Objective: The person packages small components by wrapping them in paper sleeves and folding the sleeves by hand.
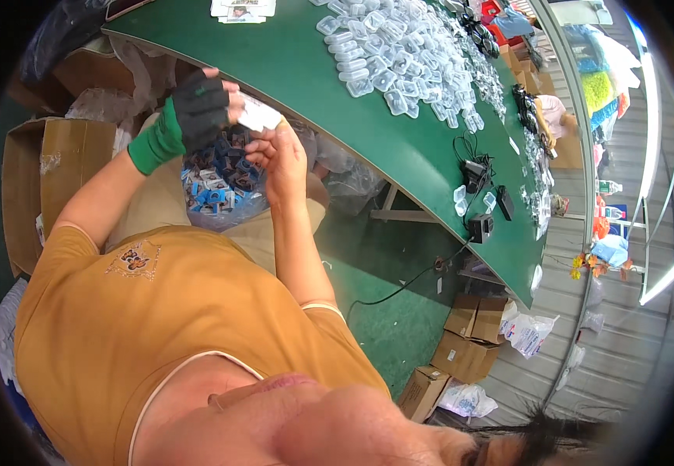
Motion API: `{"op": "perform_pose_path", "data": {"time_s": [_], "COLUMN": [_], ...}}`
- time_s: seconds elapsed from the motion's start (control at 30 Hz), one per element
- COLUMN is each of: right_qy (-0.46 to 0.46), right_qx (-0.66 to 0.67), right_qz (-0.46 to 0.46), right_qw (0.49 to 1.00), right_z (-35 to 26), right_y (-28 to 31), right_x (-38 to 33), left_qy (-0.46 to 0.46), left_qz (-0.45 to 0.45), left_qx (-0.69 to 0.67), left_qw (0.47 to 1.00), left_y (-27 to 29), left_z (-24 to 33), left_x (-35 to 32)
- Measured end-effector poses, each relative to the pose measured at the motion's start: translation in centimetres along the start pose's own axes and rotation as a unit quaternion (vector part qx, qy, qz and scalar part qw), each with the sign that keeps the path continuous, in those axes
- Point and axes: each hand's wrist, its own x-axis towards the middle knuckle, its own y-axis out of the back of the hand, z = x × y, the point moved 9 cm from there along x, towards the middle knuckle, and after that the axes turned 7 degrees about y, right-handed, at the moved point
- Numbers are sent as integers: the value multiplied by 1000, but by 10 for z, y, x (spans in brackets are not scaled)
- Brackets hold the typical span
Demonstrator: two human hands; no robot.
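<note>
In the head view, a small white card-like piece [260, 114] is held between my two hands, in front of the table's near edge. My left hand [203, 109], in a black and green fingerless glove, has its fingers closed on the piece's left end. Bare, my right hand [281, 158] pinches its right end between thumb and fingers. Just below my hands, a clear plastic bag [232, 219] full of small blue and white printed pieces sits at my lap. The hands partly cover the bag, and what the piece has printed on it is too small to tell.
A green table [306, 74] curves past me, bearing a big heap of clear plastic cases [399, 58], black cables and a small black device [480, 227]. Cardboard boxes stand at left [80, 167] and right [465, 353]. Across the table is another person's arm [545, 124].
</note>
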Motion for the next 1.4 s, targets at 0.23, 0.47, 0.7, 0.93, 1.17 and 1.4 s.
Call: {"op": "perform_pose_path", "data": {"time_s": [0.23,0.47,0.7,0.93,1.17,1.4], "right_qy": [157,220,394,319,491,236], "right_qx": [-294,-409,-716,-789,-633,-467], "right_qz": [17,-44,82,8,2,-24], "right_qw": [943,885,571,525,599,852], "right_z": [-29,-43,-163,-115,-126,-68], "right_y": [-9,-13,-1,-8,-15,9], "right_x": [-13,-11,44,19,-13,-6], "left_qy": [167,99,592,479,436,387], "left_qz": [-81,-42,-122,-163,-104,-70], "left_qx": [-34,-77,-501,-409,-324,-300], "left_qw": [982,991,619,760,833,869], "left_y": [-22,-21,-74,-83,-82,-64], "left_z": [5,6,-13,-3,-4,18], "left_x": [-3,-20,-65,-64,-55,-30]}}
